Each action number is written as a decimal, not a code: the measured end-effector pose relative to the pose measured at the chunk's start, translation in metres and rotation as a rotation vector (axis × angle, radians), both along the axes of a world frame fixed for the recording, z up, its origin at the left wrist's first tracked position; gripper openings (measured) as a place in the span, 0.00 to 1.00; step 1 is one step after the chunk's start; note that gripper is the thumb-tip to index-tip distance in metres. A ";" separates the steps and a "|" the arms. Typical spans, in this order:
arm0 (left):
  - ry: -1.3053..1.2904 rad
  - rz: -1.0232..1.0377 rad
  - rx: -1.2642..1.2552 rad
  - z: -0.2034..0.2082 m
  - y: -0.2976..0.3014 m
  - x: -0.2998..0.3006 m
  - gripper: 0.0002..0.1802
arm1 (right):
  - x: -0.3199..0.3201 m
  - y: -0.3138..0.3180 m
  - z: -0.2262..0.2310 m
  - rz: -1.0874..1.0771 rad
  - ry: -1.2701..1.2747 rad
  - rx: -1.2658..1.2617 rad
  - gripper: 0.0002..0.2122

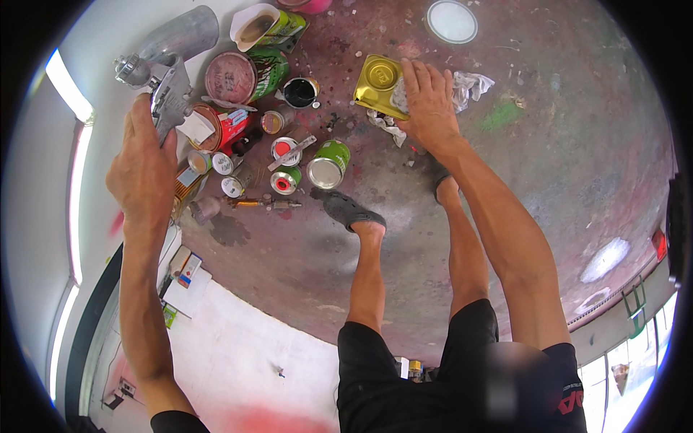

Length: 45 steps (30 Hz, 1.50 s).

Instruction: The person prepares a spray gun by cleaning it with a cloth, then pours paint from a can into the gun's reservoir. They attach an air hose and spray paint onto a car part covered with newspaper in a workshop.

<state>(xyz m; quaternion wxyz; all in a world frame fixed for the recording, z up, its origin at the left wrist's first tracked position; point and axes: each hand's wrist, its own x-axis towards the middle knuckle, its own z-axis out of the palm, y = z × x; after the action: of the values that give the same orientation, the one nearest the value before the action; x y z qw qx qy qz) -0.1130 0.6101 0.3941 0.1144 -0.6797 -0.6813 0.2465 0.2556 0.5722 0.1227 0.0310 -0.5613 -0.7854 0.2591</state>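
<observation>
My left hand (144, 155) is raised at the left, its fingers wrapped round a metal spray gun (170, 101) with a grey cup (180, 32) on it. At the upper middle, my right hand (431, 101) is closed over the right part of a gold rectangular tin (368, 97), thumb at the near side and fingers at the far side. A round raised cap shows on the tin's left end. Crumpled white paper or cloth (471, 85) sticks out around the tin and hand. What lies under my palm is hidden.
Paint cans stand at the left: a large pink-topped one (229, 77), an open dark one (300, 92), a green one (328, 164). A stir stick (292, 153) lies across a small can. A white lid (452, 21) lies at the far side. My clog (350, 211) is near the cans.
</observation>
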 end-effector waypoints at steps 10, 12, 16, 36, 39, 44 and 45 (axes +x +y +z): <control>-0.015 0.000 0.021 0.004 -0.004 -0.009 0.33 | -0.001 -0.001 -0.001 -0.003 -0.003 0.014 0.59; -0.008 -0.011 0.026 0.004 -0.005 -0.011 0.33 | -0.001 0.000 0.000 -0.001 -0.001 0.011 0.59; 0.010 -0.022 0.015 0.005 -0.004 -0.010 0.33 | 0.000 -0.001 -0.002 -0.005 -0.003 0.020 0.59; 0.009 -0.023 -0.040 -0.001 0.000 -0.009 0.33 | 0.000 -0.001 0.001 -0.013 0.013 0.007 0.59; 0.015 -0.038 -0.033 -0.005 0.001 -0.010 0.33 | 0.000 0.000 0.000 -0.013 0.012 0.014 0.59; 0.013 -0.036 -0.038 -0.011 0.003 -0.007 0.33 | 0.001 0.000 -0.002 -0.006 0.009 0.004 0.60; 0.012 -0.036 -0.037 -0.012 0.004 -0.007 0.32 | 0.001 -0.001 -0.003 -0.006 0.007 0.004 0.60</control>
<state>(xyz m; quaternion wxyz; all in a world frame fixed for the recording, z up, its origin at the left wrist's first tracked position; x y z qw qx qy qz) -0.1197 0.6137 0.3826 0.1101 -0.6926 -0.6634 0.2610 0.2565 0.5716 0.1200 0.0358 -0.5628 -0.7840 0.2595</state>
